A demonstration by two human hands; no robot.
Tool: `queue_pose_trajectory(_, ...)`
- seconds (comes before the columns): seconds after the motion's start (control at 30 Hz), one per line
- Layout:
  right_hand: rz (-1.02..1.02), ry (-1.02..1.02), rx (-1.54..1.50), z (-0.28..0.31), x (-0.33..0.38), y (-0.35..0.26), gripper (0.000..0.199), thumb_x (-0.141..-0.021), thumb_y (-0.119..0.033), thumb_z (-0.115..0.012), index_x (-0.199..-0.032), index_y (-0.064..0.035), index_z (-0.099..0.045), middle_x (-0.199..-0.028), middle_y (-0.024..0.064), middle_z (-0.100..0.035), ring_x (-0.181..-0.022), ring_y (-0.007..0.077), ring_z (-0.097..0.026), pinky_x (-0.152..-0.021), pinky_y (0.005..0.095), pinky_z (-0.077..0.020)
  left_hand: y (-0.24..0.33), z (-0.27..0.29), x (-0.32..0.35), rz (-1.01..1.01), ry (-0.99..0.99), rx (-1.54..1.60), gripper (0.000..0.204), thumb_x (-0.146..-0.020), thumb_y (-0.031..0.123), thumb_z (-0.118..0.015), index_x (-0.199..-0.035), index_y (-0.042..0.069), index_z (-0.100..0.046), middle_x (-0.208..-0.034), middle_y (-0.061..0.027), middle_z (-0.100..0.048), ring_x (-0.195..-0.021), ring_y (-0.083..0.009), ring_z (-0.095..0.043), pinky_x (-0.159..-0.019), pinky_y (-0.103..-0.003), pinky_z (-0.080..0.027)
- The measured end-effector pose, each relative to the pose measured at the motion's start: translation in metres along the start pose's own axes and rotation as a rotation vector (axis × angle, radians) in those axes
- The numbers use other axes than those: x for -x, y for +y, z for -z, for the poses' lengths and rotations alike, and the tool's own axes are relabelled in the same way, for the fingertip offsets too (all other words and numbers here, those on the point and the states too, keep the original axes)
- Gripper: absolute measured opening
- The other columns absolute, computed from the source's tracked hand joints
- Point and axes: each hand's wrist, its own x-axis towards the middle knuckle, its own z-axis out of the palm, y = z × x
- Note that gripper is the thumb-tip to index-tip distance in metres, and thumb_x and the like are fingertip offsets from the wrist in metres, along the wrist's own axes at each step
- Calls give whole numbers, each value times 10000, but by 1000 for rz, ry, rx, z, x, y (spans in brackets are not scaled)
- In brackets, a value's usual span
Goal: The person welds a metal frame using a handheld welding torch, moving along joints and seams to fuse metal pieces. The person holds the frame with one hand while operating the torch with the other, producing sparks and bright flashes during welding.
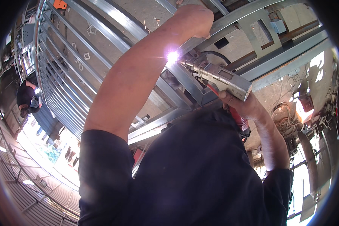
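Note:
My right hand [243, 105] is wrapped round the handle of a welding gun [228, 77] with a boxy silver body and a red part below. Its nozzle points left, at a bright white-violet arc [172, 57] on the steel frame. The glare hides the exact contact spot. My left arm reaches across the frame, and my left hand [197, 19] is closed over a grey steel tube [235, 22] beyond the arc. Its fingers are partly hidden. A flat steel plate with a rectangular cutout [260, 34] adjoins the tubes to the right.
A long row of parallel steel bars [69, 56] curves away to the left. Another person [28, 96] works at the far left beside a small bright light. Coiled hoses [286, 120] lie on the floor at right. A small light-blue block [278, 26] sits near the cutout plate.

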Motion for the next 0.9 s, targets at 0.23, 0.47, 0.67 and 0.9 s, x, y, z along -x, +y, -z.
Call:
queue_pose_trajectory(0.23,25,10,13,-1,4,-1,523,-1024,-310,-796,-1449,-54,-635,-1092,20,-729,-809,74,-646,-694,264,-566,7,6,-1,59,-14,77,341,-875,234,-825,-1119,-2,-789,-1083,-213,-777,-1057,-363,-758,-964,-479,-594)
queue_pose_trajectory(0.47,4,11,30,-1,8,1,523,-1026,-291,-792,-1469,-65,-631,-1150,21,-750,-828,77,-651,-706,272,-566,-11,-24,-6,-35,176,31,339,-897,207,-799,-1149,-19,-787,-1143,-232,-768,-1072,-376,-751,-944,-480,-604)
queue_pose_trajectory(0.67,17,2,51,-1,10,0,510,-1031,-291,-786,-1463,-63,-636,-1166,20,-766,-831,76,-656,-711,279,-567,1,-9,-9,69,38,8,349,-900,249,-801,-1139,-6,-790,-1117,-229,-771,-1064,-375,-748,-918,-486,-600)
queue_pose_trajectory(0.9,90,11,83,0,14,8,500,-1027,-283,-793,-1451,-65,-645,-1160,14,-767,-856,67,-663,-734,270,-569,12,4,-5,147,-51,-48,364,-905,298,-802,-1127,9,-794,-1087,-226,-775,-1055,-374,-744,-887,-492,-595)
